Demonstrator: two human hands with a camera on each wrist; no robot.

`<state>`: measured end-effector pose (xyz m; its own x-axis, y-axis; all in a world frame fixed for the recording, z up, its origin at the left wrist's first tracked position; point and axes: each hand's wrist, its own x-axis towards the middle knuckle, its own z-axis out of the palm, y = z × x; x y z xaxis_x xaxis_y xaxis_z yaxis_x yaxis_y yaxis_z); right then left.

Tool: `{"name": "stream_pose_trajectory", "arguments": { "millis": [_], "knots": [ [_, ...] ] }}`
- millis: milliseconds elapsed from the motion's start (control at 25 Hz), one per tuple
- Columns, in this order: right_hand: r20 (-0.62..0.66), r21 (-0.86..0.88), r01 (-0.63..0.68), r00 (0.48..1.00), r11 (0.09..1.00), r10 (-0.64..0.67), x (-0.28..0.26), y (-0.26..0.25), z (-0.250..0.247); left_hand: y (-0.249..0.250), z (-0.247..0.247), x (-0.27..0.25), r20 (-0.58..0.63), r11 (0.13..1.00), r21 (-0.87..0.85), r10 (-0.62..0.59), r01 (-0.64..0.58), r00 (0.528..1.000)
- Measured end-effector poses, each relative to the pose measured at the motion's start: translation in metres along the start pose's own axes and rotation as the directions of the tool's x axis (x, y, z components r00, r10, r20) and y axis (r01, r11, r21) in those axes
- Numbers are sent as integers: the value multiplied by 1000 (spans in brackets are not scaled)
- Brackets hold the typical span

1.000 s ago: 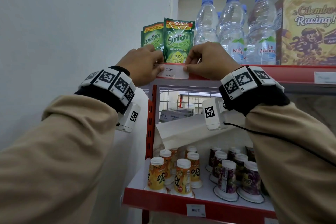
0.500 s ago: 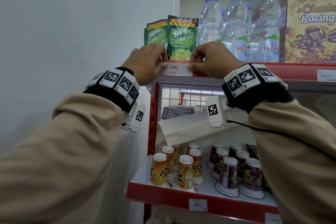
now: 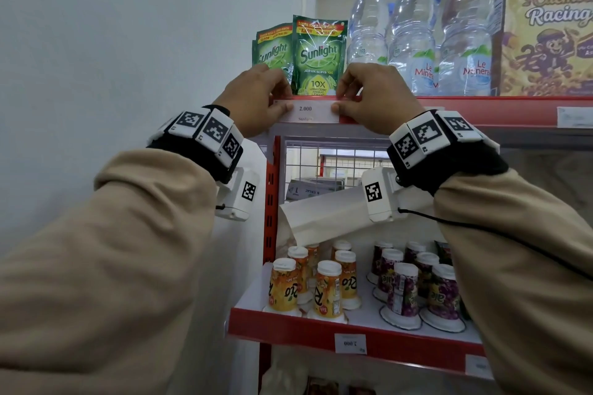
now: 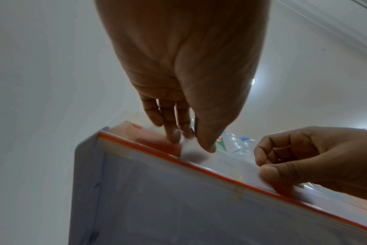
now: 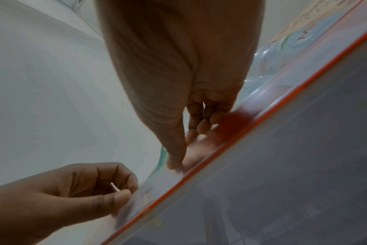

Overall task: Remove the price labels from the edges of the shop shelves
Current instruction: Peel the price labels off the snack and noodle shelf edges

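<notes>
Price label [image 3: 310,111] on the top shelf edge [image 3: 449,109] was kept pinched at both ends by the left hand [image 3: 256,99] and right hand [image 3: 372,96], hardly shifted from a moment earlier, so it was likely not pulled free yet.

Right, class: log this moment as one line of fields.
step: peeling label | left hand: pinches left end | right hand: pinches right end | price label: on top shelf edge

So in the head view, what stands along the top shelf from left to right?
Green Sunlight sachets → clear Le Minerale water bottles with blue caps → yellow-brown Cilembu Racing cardboard box.
</notes>
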<state>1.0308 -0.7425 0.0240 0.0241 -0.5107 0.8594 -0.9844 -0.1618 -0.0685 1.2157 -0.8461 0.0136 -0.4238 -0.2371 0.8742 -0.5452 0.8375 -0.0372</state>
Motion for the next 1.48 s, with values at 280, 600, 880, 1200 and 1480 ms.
{"name": "stream_pose_trajectory", "arguments": {
  "millis": [280, 600, 880, 1200, 1480],
  "knots": [
    [-129, -97, 23, 991, 995, -35, -19, 4, 10, 2, 7, -12, -69, 996, 79, -30, 36, 997],
    [-274, -49, 112, 954, 993, -121, -71, 23, 25, 22, 28, -49, -129, 992, 72, -91, 101, 987],
    [-80, 178, 67, 995, 982, -54, -172, 44, 74, 52, 73, -131, -97, 976, 103, -181, 191, 979],
    [169, 232, -93, 984, 968, 55, -278, 51, 140, 55, 130, -254, 203, 840, 225, -536, 493, 820],
    [90, -25, -27, 996, 999, 29, -311, 49, 171, 46, 148, -301, 180, 715, -3, -687, 699, 704]
  ]
}}
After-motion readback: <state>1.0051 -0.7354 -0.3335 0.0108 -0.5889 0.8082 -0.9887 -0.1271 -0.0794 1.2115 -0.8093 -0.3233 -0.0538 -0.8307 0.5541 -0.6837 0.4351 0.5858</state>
